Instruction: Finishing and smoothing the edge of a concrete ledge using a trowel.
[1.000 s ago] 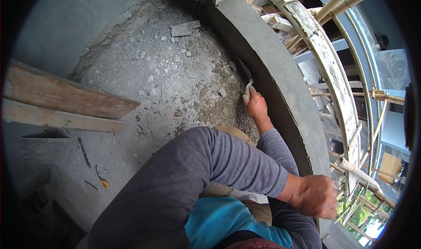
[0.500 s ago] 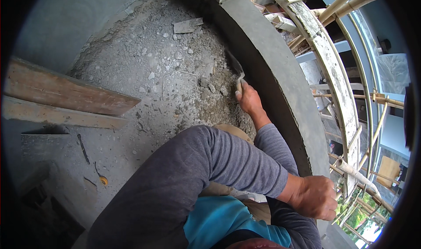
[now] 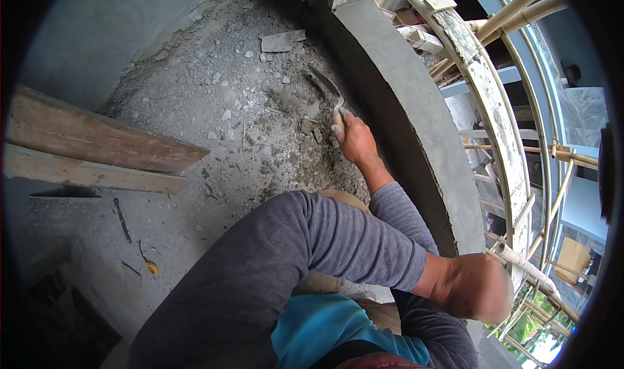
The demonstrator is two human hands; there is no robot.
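My right hand (image 3: 355, 139) is closed round the pale handle of a trowel (image 3: 325, 80), whose metal blade is tilted over rough mortar and rubble (image 3: 312, 151) beside the inner face of a curved concrete ledge (image 3: 405, 89). A blurred grey clump or spray of material shows just left of the blade. My left arm crosses over to the right, and my left hand (image 3: 470, 286) is at the ledge's near end, smeared by motion so its fingers are unclear.
A curved concrete wall (image 3: 97, 37) bounds the left, with two planks (image 3: 104, 135) below it. A yellow tape measure (image 3: 151, 267), a dark rod (image 3: 122, 223) and a flat offcut (image 3: 282, 40) lie on the floor. Bamboo scaffolding (image 3: 523, 8) stands beyond the ledge, over a drop.
My right hand and the trowel have moved leftward and up, away from the ledge's face. Blurred material now shows by the blade. My left hand has become blurred with motion.
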